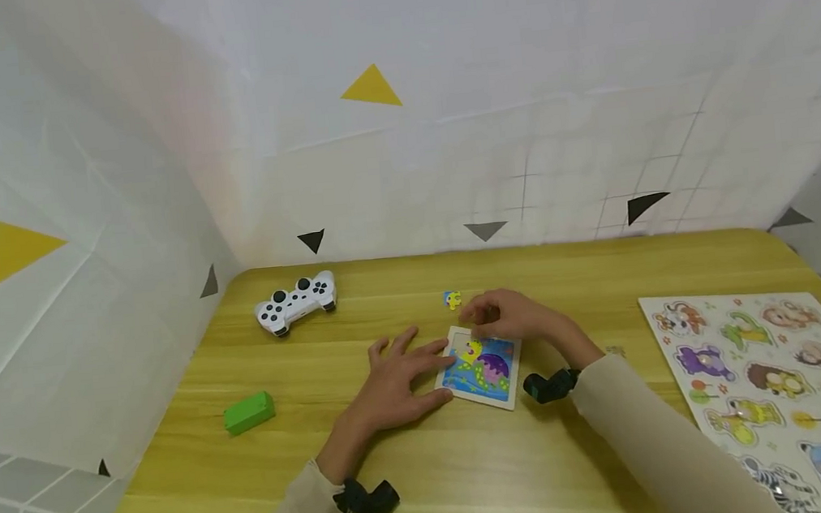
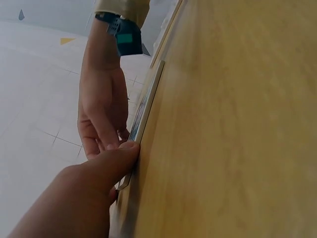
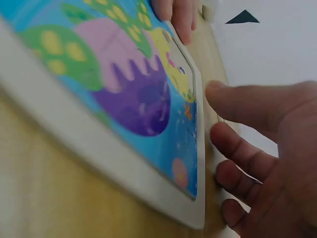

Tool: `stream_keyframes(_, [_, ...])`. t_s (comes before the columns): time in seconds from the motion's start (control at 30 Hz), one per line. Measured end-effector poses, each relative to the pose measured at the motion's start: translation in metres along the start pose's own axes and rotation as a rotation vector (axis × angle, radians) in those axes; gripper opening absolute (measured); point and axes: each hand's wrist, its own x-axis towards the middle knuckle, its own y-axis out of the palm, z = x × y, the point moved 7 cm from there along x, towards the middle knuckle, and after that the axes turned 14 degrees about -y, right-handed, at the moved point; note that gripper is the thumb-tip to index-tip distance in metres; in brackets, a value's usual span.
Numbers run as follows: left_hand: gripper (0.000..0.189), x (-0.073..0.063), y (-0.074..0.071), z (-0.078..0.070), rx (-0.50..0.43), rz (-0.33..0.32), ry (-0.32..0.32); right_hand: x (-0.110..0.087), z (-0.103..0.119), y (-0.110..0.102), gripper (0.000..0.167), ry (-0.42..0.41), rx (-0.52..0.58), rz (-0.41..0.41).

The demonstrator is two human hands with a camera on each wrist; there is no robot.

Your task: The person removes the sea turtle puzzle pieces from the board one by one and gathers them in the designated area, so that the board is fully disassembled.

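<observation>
A small framed jigsaw puzzle (image 1: pixel 480 368) with a blue sea scene and a purple-shelled, yellow-headed creature lies on the table. Its upper left corner shows a pale bare patch. My left hand (image 1: pixel 399 380) rests at the puzzle's left side with fingers spread. The left thumb (image 2: pixel 130 146) touches the frame's edge in the left wrist view. My right hand (image 1: pixel 509 315) hovers at the frame's top edge, fingers bent and apart. Nothing shows between its thumb (image 3: pixel 223 96) and fingers in the right wrist view. Just beyond lies a loose yellow and blue puzzle piece (image 1: pixel 452 299).
A white game controller (image 1: pixel 297 303) lies at the back left, and a green block (image 1: pixel 249 413) nearer on the left. On the right a large animal picture board (image 1: pixel 747 378) reaches toward the table's edge. A pale sheet wall (image 1: pixel 448 180) rises behind the table.
</observation>
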Motion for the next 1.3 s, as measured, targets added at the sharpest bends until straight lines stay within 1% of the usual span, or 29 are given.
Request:
stream_keyframes(0.07, [0.049, 0.0, -0.001, 0.0, -0.001, -0.004, 0.0, -0.004, 0.004, 0.004, 0.027, -0.011, 0.009, 0.026])
stream_keyframes(0.13, [0.049, 0.0, -0.001, 0.0, 0.001, -0.009, 0.001, -0.009, 0.009, 0.006, 0.025, -0.036, -0.007, 0.038])
stream_keyframes(0.2, [0.049, 0.0, -0.002, 0.0, 0.001, -0.013, 0.002, -0.012, 0.013, 0.007, 0.024, -0.087, -0.052, 0.033])
stream_keyframes(0.33, [0.048, -0.001, -0.003, -0.001, 0.004, -0.025, 0.005, -0.019, 0.019, 0.009, 0.025, -0.143, -0.153, -0.005])
stream_keyframes(0.5, [0.048, -0.001, -0.003, -0.004, 0.026, -0.042, 0.013, -0.024, 0.018, 0.011, 0.031, -0.123, -0.236, -0.048])
stream_keyframes(0.6, [0.049, -0.001, -0.001, -0.005, 0.038, -0.034, 0.012, -0.026, 0.018, 0.013, 0.033, -0.112, -0.257, -0.06])
stream_keyframes(0.73, [0.051, -0.001, 0.003, -0.006, 0.033, -0.007, 0.006, -0.028, 0.018, 0.016, 0.033, -0.094, -0.247, -0.061])
stream_keyframes(0.83, [0.051, -0.002, 0.004, -0.007, 0.026, 0.003, 0.006, -0.029, 0.019, 0.017, 0.032, -0.095, -0.234, -0.066])
stream_keyframes(1.1, [0.045, -0.003, 0.004, -0.008, 0.017, -0.003, 0.013, -0.032, 0.022, 0.018, 0.032, -0.089, -0.219, -0.094])
stream_keyframes(1.3, [0.047, -0.003, 0.005, -0.009, 0.02, -0.003, 0.01, -0.034, 0.024, 0.02, 0.033, -0.104, -0.23, -0.113])
